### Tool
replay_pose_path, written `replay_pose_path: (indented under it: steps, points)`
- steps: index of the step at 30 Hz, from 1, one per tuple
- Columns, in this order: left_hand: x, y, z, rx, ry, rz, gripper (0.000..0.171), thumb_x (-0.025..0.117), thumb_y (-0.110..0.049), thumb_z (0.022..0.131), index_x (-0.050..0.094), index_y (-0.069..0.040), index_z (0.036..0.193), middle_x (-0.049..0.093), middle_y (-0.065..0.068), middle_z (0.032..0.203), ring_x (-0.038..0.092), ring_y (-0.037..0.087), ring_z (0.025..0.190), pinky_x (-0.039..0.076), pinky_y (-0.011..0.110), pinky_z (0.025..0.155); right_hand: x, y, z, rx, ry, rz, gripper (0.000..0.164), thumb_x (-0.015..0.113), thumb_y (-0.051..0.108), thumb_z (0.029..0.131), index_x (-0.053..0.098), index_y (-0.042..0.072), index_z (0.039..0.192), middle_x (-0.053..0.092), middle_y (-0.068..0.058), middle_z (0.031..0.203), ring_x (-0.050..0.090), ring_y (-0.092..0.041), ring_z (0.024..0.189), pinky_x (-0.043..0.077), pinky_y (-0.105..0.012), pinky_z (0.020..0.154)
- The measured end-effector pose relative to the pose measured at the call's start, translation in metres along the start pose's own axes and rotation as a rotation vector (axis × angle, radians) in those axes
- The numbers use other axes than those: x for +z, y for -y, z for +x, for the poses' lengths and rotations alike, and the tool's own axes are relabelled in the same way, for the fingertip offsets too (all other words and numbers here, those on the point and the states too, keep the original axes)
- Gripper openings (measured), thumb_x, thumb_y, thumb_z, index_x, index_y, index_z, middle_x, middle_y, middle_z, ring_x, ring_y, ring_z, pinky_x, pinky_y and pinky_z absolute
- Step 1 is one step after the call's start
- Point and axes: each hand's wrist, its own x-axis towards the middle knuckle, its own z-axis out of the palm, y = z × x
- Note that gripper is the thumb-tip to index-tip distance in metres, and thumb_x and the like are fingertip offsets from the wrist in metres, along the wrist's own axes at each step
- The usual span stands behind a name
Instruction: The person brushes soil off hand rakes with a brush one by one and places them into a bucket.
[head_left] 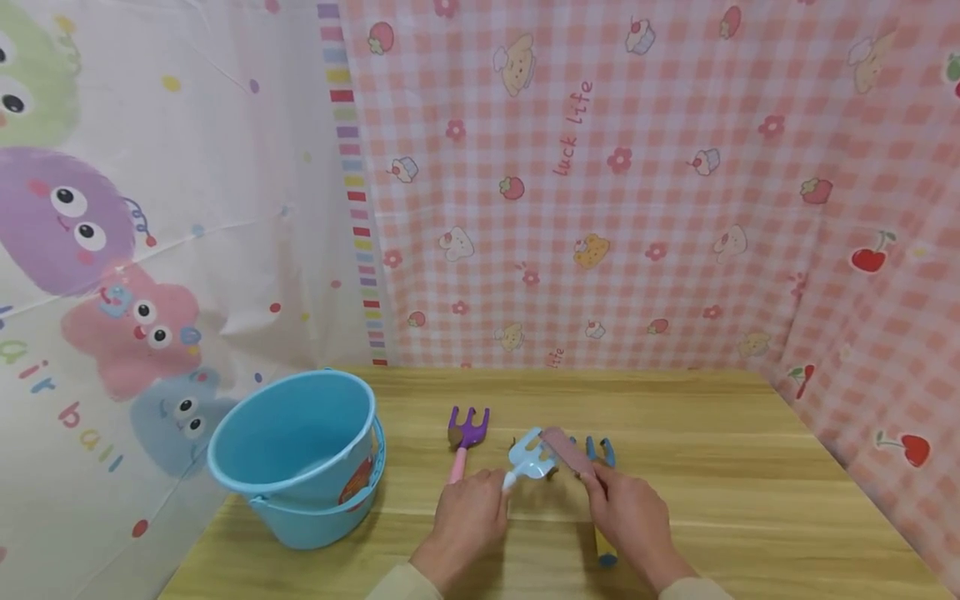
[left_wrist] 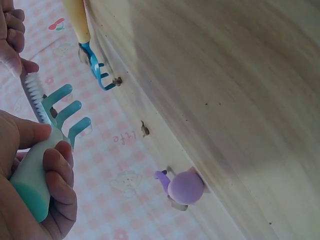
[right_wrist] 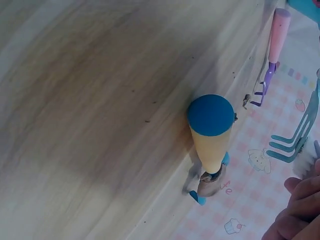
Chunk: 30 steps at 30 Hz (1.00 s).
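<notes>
My left hand [head_left: 468,515] grips the white handle of a small light-blue garden fork [head_left: 532,460], tines raised above the table. In my right hand [head_left: 633,512] is a brush [head_left: 567,454] with a dull pink back. Its white bristles [left_wrist: 35,92] lie against the fork's tines in the left wrist view, beside a dark bit of dirt. Under the right hand, a blue garden fork [right_wrist: 212,150] with a yellow handle lies on the table. A purple garden fork [head_left: 470,432] with a pink handle rests beyond the left hand, brown dirt on its head.
At the left stands a light-blue bucket [head_left: 307,521], its handle hanging down the side. Small dirt clumps [left_wrist: 145,128] and specks are scattered over the wooden table [head_left: 750,500]. Patterned cloths [head_left: 615,208] hang at the back and both sides.
</notes>
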Motion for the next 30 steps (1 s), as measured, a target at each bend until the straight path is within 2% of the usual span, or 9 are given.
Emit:
replay_pose_path:
  steps: [5, 8, 11, 15, 17, 18, 21, 27, 30]
  points:
    - [0.001, 0.000, -0.001, 0.020, -0.021, 0.021, 0.013, 0.068, -0.021, 0.091, 0.061, -0.011, 0.084, 0.052, -0.003, 0.066, 0.054, 0.013, 0.056, 0.046, 0.030, 0.050, -0.010, -0.004, 0.004, 0.053, -0.007, 0.016, 0.035, 0.058, 0.028, 0.100, 0.069, 0.003, 0.121, 0.055, 0.000, 0.063, 0.045, -0.014, 0.051, 0.035, -0.031, 0.044]
    - [0.000, -0.001, -0.001, 0.034, -0.027, 0.033, 0.012, 0.067, -0.021, 0.091, 0.063, -0.011, 0.087, 0.054, -0.004, 0.067, 0.057, 0.014, 0.058, 0.052, 0.034, 0.061, -0.014, -0.004, 0.004, 0.044, -0.042, -0.003, 0.035, 0.058, 0.028, 0.100, 0.069, 0.002, 0.120, 0.058, 0.000, 0.065, 0.047, -0.014, 0.052, 0.037, -0.031, 0.045]
    - [-0.001, -0.003, 0.001, 0.042, -0.029, 0.037, 0.010, 0.068, -0.020, 0.090, 0.064, -0.011, 0.090, 0.055, -0.003, 0.068, 0.057, 0.013, 0.059, 0.053, 0.035, 0.066, -0.012, 0.003, 0.003, -0.053, -0.112, -0.031, 0.030, 0.060, 0.027, 0.099, 0.071, 0.004, 0.116, 0.058, -0.001, 0.064, 0.048, -0.014, 0.051, 0.037, -0.032, 0.043]
    - [-0.002, -0.005, 0.003, 0.038, -0.017, 0.033, 0.010, 0.069, -0.019, 0.088, 0.064, -0.010, 0.089, 0.055, -0.003, 0.068, 0.053, 0.011, 0.056, 0.047, 0.029, 0.054, 0.002, 0.016, -0.004, -0.257, -0.200, -0.115, 0.017, 0.067, 0.024, 0.094, 0.072, 0.009, 0.101, 0.058, -0.002, 0.062, 0.053, -0.019, 0.048, 0.038, -0.035, 0.038]
    - [-0.004, -0.005, 0.004, 0.039, -0.015, 0.041, 0.011, 0.070, -0.019, 0.088, 0.063, -0.010, 0.089, 0.055, -0.003, 0.069, 0.053, 0.011, 0.056, 0.046, 0.028, 0.052, 0.007, 0.019, -0.006, -0.298, -0.217, -0.157, 0.014, 0.069, 0.024, 0.092, 0.071, 0.011, 0.098, 0.061, -0.004, 0.064, 0.057, -0.023, 0.048, 0.038, -0.037, 0.037]
    - [-0.004, -0.005, 0.005, 0.040, -0.016, 0.049, 0.011, 0.069, -0.020, 0.088, 0.063, -0.010, 0.090, 0.056, -0.003, 0.070, 0.054, 0.011, 0.057, 0.050, 0.030, 0.058, 0.008, 0.019, -0.007, -0.296, -0.216, -0.167, 0.014, 0.069, 0.024, 0.092, 0.071, 0.012, 0.098, 0.061, -0.004, 0.064, 0.058, -0.024, 0.049, 0.038, -0.038, 0.038]
    - [-0.006, -0.004, 0.005, 0.026, -0.004, 0.064, 0.013, 0.070, -0.021, 0.089, 0.065, -0.010, 0.094, 0.058, -0.002, 0.072, 0.056, 0.013, 0.059, 0.050, 0.031, 0.059, 0.007, 0.011, -0.003, -0.213, -0.178, -0.178, 0.014, 0.067, 0.024, 0.094, 0.070, 0.011, 0.098, 0.058, -0.003, 0.061, 0.055, -0.022, 0.048, 0.037, -0.037, 0.038]
    - [-0.006, -0.002, 0.003, -0.006, 0.047, 0.058, 0.018, 0.069, -0.023, 0.090, 0.067, -0.008, 0.101, 0.058, -0.001, 0.073, 0.055, 0.014, 0.059, 0.043, 0.028, 0.048, -0.003, -0.014, 0.006, -0.023, -0.027, -0.157, 0.023, 0.060, 0.027, 0.099, 0.070, 0.007, 0.104, 0.056, 0.000, 0.062, 0.049, -0.016, 0.051, 0.037, -0.034, 0.042]
    - [-0.008, -0.001, 0.003, 0.006, 0.023, 0.079, 0.024, 0.070, -0.023, 0.090, 0.068, -0.007, 0.108, 0.060, 0.000, 0.074, 0.058, 0.014, 0.058, 0.049, 0.030, 0.053, -0.008, -0.017, 0.008, 0.009, -0.035, -0.137, 0.024, 0.058, 0.029, 0.099, 0.070, 0.008, 0.100, 0.059, -0.001, 0.065, 0.054, -0.020, 0.055, 0.041, -0.038, 0.045]
